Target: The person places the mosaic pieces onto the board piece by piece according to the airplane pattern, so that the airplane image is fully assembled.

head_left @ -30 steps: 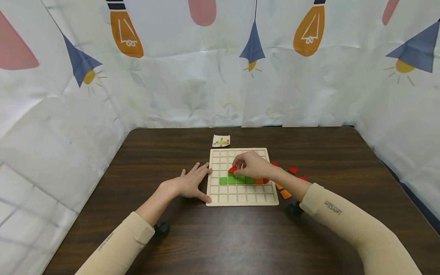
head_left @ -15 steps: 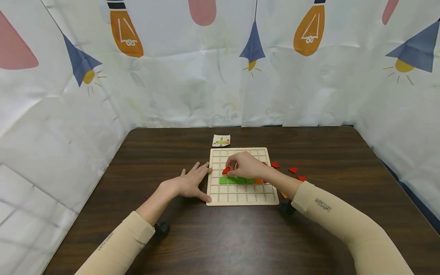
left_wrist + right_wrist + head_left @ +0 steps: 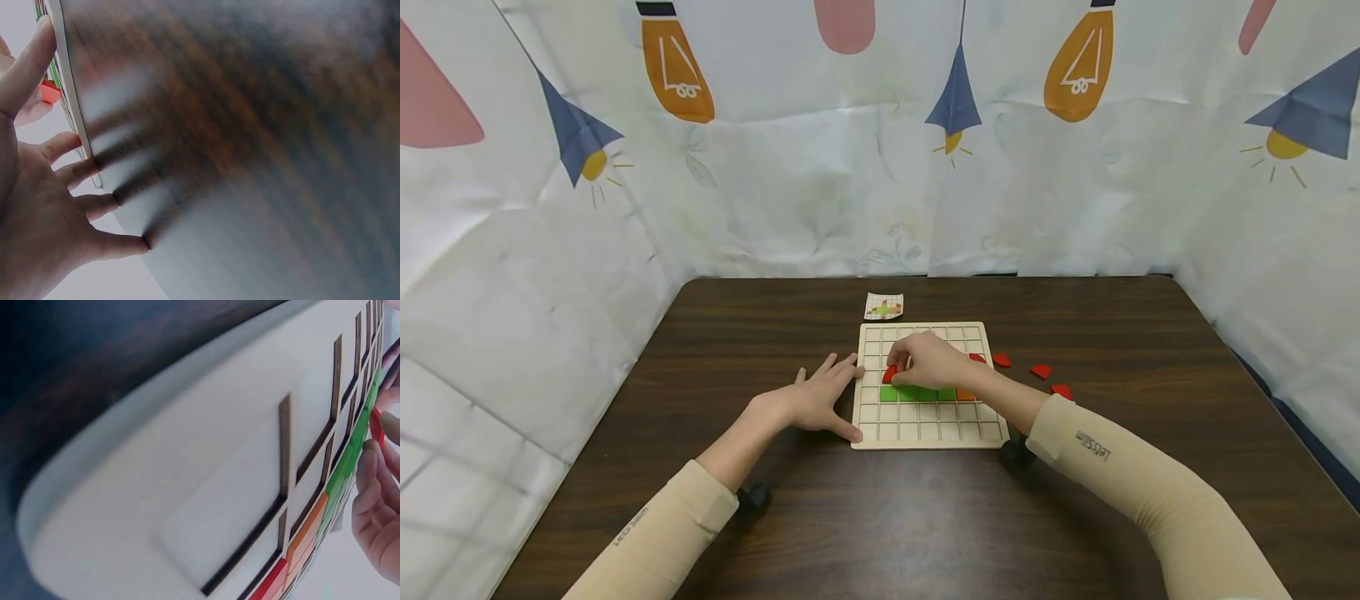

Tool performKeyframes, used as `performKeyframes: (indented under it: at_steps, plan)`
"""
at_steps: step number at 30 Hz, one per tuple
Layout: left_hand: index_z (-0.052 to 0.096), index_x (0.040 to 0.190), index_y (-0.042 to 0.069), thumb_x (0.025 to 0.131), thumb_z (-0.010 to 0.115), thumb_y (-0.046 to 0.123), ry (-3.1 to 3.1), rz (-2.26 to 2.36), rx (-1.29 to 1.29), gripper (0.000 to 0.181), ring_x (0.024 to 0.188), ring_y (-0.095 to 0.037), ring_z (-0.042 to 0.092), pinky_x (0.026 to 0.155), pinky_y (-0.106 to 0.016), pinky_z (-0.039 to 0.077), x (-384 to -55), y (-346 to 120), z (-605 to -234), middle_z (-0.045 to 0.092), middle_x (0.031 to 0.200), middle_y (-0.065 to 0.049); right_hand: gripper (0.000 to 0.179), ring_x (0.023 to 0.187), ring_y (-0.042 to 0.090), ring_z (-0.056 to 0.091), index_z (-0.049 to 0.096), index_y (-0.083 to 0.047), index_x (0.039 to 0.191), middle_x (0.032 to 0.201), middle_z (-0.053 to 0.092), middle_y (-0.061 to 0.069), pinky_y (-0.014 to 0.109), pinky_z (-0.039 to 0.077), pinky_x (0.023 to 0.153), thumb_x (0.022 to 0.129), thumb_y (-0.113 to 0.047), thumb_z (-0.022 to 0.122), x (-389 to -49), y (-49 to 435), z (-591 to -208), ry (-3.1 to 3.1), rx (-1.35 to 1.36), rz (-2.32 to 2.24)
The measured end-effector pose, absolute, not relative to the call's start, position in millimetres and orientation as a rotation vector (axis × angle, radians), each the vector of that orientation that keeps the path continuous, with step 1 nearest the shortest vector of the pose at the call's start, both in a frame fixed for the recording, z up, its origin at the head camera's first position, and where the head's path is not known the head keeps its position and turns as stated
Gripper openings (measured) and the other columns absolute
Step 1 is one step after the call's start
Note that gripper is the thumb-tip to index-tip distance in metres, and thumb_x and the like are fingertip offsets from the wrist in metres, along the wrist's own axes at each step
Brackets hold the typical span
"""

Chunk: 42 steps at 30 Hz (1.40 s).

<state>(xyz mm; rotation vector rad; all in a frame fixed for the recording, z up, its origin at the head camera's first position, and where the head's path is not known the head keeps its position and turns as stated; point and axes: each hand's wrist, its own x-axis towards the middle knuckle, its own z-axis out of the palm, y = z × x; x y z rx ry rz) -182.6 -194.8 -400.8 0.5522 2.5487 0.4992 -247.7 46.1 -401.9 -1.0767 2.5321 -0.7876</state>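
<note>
A pale wooden grid board point(image 3: 928, 444) lies on the dark table. Across one of its rows runs a strip of green square tiles point(image 3: 917, 394), with an orange tile point(image 3: 966, 395) at the right end. My right hand point(image 3: 934, 361) pinches a red tile with a curved edge point(image 3: 889, 374) between thumb and fingers, just above the left part of the green strip. In the right wrist view, the red tile point(image 3: 376, 427) stands tilted close to the green tiles. Spread along the board's left edge, my left hand point(image 3: 808, 408) touches it with thumb and fingertips.
Several loose red tiles point(image 3: 1041, 371) lie on the table right of the board. Another red tile point(image 3: 977, 357) shows at the board's right side, partly behind the right forearm. Beyond the board lies a small printed pattern card point(image 3: 883, 307). A patterned white curtain point(image 3: 775, 192) hangs behind the table.
My right hand has shifted left over the board, carrying the red tile, which has turned to a steeper angle. The left hand stays where it was.
</note>
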Motion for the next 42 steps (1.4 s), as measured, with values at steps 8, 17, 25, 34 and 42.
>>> performKeyframes:
  at_steps: [8,17,25,34,42]
  plan:
    - [0.028,0.163,0.011,0.083,0.084,0.051,2.547,0.500,0.546,0.106,0.156,-0.039,-0.003,0.112,-0.077,0.003,-181.3,-194.8,-400.6,0.004,0.172,-0.012,0.019,0.076,0.009,0.062,0.075,-0.008,0.106,0.084,0.068,-0.006,0.028,0.052,0.073,0.091,-0.017,0.081,-246.1,42.5,-397.6,2.533,-1.075,-0.719]
    - [0.028,0.162,0.011,0.082,0.085,0.051,2.544,0.518,0.544,0.106,0.156,-0.039,-0.003,0.112,-0.077,0.002,-181.1,-194.7,-400.4,0.005,0.172,-0.012,0.018,0.075,0.010,0.064,0.076,-0.009,0.106,0.084,0.069,-0.006,0.031,0.053,0.074,0.090,-0.015,0.081,-246.8,47.5,-397.3,2.498,-1.061,-0.760]
    - [0.028,0.162,0.011,0.082,0.085,0.050,2.547,0.519,0.534,0.106,0.156,-0.038,-0.004,0.113,-0.076,0.002,-180.8,-194.1,-400.3,0.005,0.172,-0.012,0.013,0.079,0.013,0.064,0.075,-0.008,0.105,0.086,0.068,-0.004,0.033,0.054,0.077,0.092,-0.010,0.077,-249.6,64.3,-394.4,2.500,-1.044,-0.815]
    - [0.027,0.163,0.010,0.082,0.085,0.050,2.554,0.516,0.551,0.107,0.156,-0.039,-0.003,0.112,-0.077,0.002,-179.6,-194.1,-400.1,0.005,0.172,-0.012,0.012,0.080,0.016,0.063,0.075,-0.004,0.106,0.088,0.068,-0.001,0.034,0.054,0.075,0.096,-0.009,0.072,-252.9,93.1,-392.4,2.485,-0.996,-0.927]
    - [0.027,0.163,0.011,0.083,0.085,0.049,2.552,0.514,0.559,0.106,0.156,-0.038,-0.005,0.112,-0.076,0.000,-178.7,-194.4,-398.8,0.004,0.172,-0.012,0.014,0.081,0.019,0.066,0.075,-0.003,0.109,0.090,0.070,0.001,0.035,0.056,0.073,0.098,-0.012,0.072,-257.8,116.5,-386.8,2.516,-0.944,-0.933]
